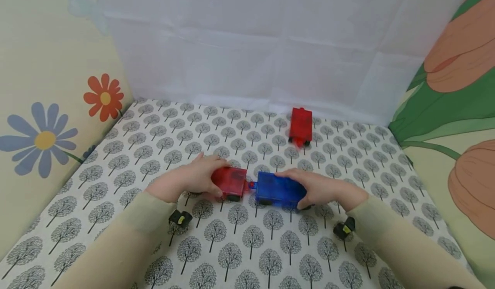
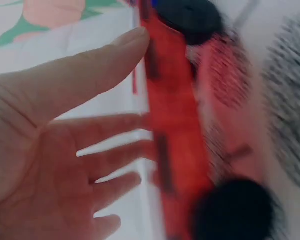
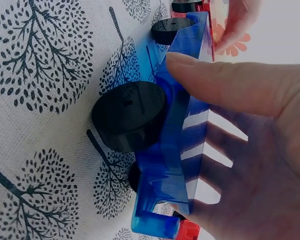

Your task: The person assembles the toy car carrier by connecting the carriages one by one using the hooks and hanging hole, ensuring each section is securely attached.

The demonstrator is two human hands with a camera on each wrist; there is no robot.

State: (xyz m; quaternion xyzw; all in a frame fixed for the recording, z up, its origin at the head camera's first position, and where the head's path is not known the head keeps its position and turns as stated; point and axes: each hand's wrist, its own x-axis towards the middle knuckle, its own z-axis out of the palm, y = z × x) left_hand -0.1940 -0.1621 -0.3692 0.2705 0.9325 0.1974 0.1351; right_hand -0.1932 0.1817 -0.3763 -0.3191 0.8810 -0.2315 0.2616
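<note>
My left hand (image 1: 201, 175) grips a see-through red toy wagon (image 1: 235, 180) with black wheels, thumb on its near side and fingers on the far side. In the left wrist view that red wagon (image 2: 177, 120) is blurred. From the right, my right hand (image 1: 312, 187) holds a see-through blue toy wagon (image 1: 273, 188) the same way. The two wagons stand end to end. Their small coupling (image 1: 252, 185) meets in the gap between them; whether it is hooked I cannot tell. An open hook end of the blue wagon (image 3: 155, 222) shows in the right wrist view.
A second red wagon (image 1: 301, 123) stands further back, right of centre, near the white cloth backdrop (image 1: 232, 57). Tree-patterned cloth (image 1: 253, 237) covers the table. Flower-printed panels (image 1: 50, 108) rise on the left and right sides.
</note>
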